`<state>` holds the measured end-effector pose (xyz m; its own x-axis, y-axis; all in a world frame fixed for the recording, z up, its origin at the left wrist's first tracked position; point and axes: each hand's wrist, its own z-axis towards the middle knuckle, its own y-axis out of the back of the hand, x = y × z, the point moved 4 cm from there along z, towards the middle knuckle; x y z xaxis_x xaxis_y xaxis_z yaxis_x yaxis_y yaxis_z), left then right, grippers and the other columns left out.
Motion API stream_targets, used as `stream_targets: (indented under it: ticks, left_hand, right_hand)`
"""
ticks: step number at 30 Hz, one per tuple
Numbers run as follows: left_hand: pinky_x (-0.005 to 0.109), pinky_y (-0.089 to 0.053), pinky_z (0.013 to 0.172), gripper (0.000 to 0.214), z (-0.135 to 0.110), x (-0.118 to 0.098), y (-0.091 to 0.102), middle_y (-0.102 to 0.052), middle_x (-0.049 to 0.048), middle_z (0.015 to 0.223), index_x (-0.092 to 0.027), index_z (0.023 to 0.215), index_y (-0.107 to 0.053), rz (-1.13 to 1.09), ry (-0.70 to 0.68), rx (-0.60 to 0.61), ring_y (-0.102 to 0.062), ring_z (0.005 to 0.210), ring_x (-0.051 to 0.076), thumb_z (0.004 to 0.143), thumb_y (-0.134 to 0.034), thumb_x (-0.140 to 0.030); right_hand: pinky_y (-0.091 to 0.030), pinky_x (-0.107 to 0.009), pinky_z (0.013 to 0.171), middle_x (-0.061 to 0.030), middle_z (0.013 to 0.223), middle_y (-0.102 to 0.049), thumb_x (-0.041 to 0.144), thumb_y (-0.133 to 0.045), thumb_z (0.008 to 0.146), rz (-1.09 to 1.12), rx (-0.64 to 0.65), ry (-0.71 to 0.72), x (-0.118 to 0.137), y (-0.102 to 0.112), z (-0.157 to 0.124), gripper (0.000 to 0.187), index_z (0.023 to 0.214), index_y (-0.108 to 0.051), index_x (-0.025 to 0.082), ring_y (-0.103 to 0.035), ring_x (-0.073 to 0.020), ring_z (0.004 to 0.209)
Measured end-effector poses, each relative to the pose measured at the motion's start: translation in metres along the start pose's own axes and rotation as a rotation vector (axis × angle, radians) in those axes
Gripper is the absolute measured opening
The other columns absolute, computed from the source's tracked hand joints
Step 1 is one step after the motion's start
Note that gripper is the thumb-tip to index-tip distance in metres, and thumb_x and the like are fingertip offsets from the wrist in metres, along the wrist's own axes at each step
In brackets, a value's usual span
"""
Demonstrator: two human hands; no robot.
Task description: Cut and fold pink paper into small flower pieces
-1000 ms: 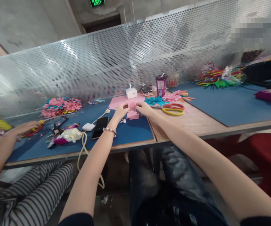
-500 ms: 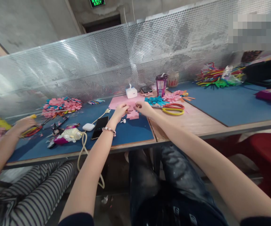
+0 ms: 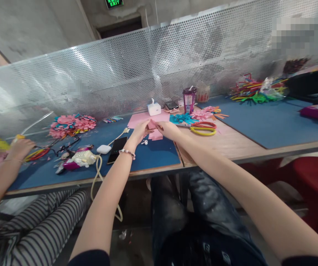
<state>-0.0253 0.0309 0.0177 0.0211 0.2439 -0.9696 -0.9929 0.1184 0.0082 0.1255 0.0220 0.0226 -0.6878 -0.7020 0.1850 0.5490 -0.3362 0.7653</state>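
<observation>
Between my two hands is a small piece of pink paper [image 3: 153, 124]. My left hand [image 3: 140, 133], with a beaded bracelet at its wrist, pinches it from the left. From the other side my right hand [image 3: 168, 130] has its fingers closed on the same piece. Below the hands more pink paper pieces [image 3: 156, 135] lie on the blue mat, and a larger pink sheet [image 3: 137, 119] spreads behind them. A white earbud [image 3: 145, 142] rests just under my left hand. Scissors with red and yellow handles [image 3: 203, 128] lie to the right of my right hand.
Left of my arm lie a black phone [image 3: 117, 149], a white case [image 3: 104, 149] and a cable. Behind stand a white charger [image 3: 154, 108] and a purple cup [image 3: 189, 100]. Pink paper flowers [image 3: 72, 123] are piled leftward. A co-worker's hand [image 3: 22, 147] holds something yellow.
My hands have come closer together, and the pink paper between them now stands up above the fingers. The co-worker's hand at the left has moved left and slightly down.
</observation>
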Motion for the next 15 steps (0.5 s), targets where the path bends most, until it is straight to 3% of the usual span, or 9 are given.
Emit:
stream_targets:
  ticks: [4,8,12,15]
  left_hand:
    - [0.029,-0.053,0.068,0.031,-0.005,-0.002,-0.008,-0.066,0.0088,0.09,-0.016,0.092,-0.059,-0.081,0.041,0.099,-0.066,0.075,0.016,0.082,-0.06,-0.045]
    - [0.024,-0.05,0.064,0.022,-0.006,-0.002,-0.009,-0.065,0.0073,0.091,-0.015,0.091,-0.061,-0.024,0.038,0.12,-0.065,0.075,0.013,0.08,-0.064,-0.034]
    - [0.025,-0.051,0.064,0.02,-0.005,0.002,-0.006,-0.064,0.0064,0.09,-0.016,0.097,-0.061,0.033,0.043,0.085,-0.064,0.075,0.013,0.079,-0.062,-0.025]
    - [0.026,-0.052,0.065,0.03,-0.005,0.004,-0.003,-0.064,0.0066,0.091,-0.017,0.108,-0.06,0.098,0.036,0.067,-0.066,0.077,0.015,0.079,-0.06,-0.024]
  right_hand:
    - [-0.043,-0.026,0.072,-0.0131,0.114,-0.067,0.021,-0.04,0.095,-0.101,0.088,0.016,0.007,0.001,-0.003,0.039,0.13,-0.055,0.017,-0.065,-0.0233,0.093]
    - [-0.045,-0.029,0.075,-0.0159,0.111,-0.067,0.021,-0.038,0.095,-0.147,0.126,0.02,0.012,0.001,-0.005,0.037,0.126,-0.057,0.014,-0.065,-0.0252,0.092]
    - [-0.047,-0.026,0.076,-0.0109,0.104,-0.071,0.019,-0.044,0.091,0.12,0.038,-0.036,0.01,0.002,-0.002,0.03,0.11,-0.068,0.014,-0.066,-0.0207,0.09]
    - [-0.048,-0.02,0.063,-0.0075,0.087,-0.073,0.022,-0.043,0.093,0.413,0.068,-0.145,0.0,-0.003,0.001,0.03,0.099,-0.071,0.012,-0.066,-0.0142,0.073]
